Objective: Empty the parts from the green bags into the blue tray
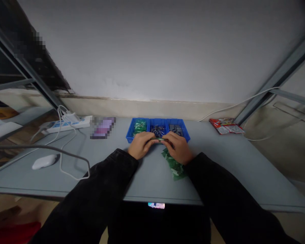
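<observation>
Between my left hand (140, 145) and my right hand (177, 147) is a small green packet (159, 139), pinched at both ends just in front of three joined blue trays (157, 121). The left tray holds green packets (140, 126), the middle one small metal pieces (158, 130), and the right one grey cylindrical pieces (176, 129). Several green packets (175, 168) lie on the table under and beside my right hand and wrist. My fingers partly hide the held packet.
On the grey table (147, 181), a white power strip (66, 124), a blurred purple item (103, 128), a white case (44, 162) and loose cables stand left. A red packet (225, 126) lies back right. Metal posts and a wall border the table.
</observation>
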`<state>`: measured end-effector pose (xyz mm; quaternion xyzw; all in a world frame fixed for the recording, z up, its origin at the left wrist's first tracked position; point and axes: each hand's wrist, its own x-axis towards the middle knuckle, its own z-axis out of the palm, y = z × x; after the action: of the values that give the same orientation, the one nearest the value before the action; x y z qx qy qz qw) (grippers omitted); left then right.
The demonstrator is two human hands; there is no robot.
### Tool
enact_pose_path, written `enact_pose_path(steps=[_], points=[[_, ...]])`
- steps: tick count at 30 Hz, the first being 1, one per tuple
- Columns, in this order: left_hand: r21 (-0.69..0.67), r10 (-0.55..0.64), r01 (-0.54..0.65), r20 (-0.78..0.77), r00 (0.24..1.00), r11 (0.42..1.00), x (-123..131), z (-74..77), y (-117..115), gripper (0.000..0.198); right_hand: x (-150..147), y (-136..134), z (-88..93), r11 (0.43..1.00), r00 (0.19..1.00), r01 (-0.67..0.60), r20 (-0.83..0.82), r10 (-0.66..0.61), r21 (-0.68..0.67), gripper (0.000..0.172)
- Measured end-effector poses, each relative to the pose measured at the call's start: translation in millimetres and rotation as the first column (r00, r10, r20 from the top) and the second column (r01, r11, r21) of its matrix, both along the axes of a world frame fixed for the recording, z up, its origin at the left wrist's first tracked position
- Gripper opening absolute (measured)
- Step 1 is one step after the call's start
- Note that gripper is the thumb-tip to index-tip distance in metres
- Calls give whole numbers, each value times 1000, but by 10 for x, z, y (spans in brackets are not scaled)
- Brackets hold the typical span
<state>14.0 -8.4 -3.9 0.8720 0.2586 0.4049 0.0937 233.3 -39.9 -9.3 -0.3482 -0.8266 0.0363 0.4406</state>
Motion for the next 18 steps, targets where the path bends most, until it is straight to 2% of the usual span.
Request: enact_pose_path(steps=[11,18], points=[[-13,23,-23,-7,1000,1000,-9,-2,-12,24,-9,-18,26,1000,1000,1,-4,-1,14,13],[-54,31,-28,54,998,998,4,24,-43,22,0,-9,9,1000,1000,8,13,-8,-25,14]])
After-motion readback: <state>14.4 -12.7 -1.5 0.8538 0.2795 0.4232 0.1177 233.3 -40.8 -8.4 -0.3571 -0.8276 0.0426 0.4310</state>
